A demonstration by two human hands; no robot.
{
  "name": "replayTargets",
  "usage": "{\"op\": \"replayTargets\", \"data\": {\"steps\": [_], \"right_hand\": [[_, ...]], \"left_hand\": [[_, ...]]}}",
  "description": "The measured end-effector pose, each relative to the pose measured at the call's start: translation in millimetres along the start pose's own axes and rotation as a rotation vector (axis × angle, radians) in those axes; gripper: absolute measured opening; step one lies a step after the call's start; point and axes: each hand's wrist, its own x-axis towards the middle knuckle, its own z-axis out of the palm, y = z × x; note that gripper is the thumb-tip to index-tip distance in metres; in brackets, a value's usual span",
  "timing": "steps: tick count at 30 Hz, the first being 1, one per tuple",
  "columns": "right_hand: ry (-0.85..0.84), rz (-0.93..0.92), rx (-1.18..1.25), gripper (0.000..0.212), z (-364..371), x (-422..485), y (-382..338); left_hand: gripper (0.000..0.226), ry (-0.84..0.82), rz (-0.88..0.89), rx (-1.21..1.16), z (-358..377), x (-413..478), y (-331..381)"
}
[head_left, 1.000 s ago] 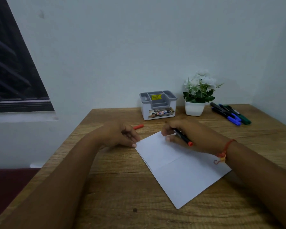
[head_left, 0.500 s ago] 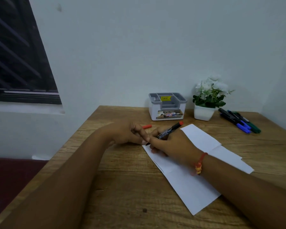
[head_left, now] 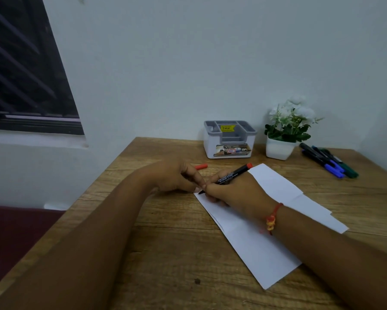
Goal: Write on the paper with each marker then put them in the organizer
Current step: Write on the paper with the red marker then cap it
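Observation:
A white creased paper [head_left: 266, 249] lies on the wooden table [head_left: 165, 253]. My right hand [head_left: 237, 193] grips a black marker [head_left: 230, 175] with a red end, and its tip touches the paper's far left corner. My left hand [head_left: 172, 175] rests curled beside that corner, fingertips at the paper's edge. A red cap [head_left: 201, 166] pokes out from behind its fingers; I cannot tell whether it is held. The grey and white organizer [head_left: 210, 151] stands at the back of the table.
A white pot with a flowering plant [head_left: 279, 148] stands right of the organizer. Several markers [head_left: 329, 162], blue, green and black, lie at the back right. A wall runs behind the table, and the table's left edge drops off near my left forearm.
My right hand has slid left to the paper's left corner and turned the marker so its red end points away. My left hand has stayed put.

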Motion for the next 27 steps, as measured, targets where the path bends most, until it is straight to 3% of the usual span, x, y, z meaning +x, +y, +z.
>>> {"op": "replayTargets", "data": {"steps": [7,16,27], "right_hand": [[-0.006,0.000,-0.054,0.020,1.5,3.6,2.3],[0.013,0.040,-0.012,0.020,2.0,7.0,3.3],[-0.004,0.037,0.020,0.007,-1.1,4.5,-1.8]], "left_hand": [[0.019,-0.008,-0.009,-0.014,0.2,0.0,1.8],[0.018,0.003,-0.001,-0.041,0.0,1.2,-1.3],[0.020,-0.009,-0.008,-0.087,-0.2,0.4,-2.3]]}}
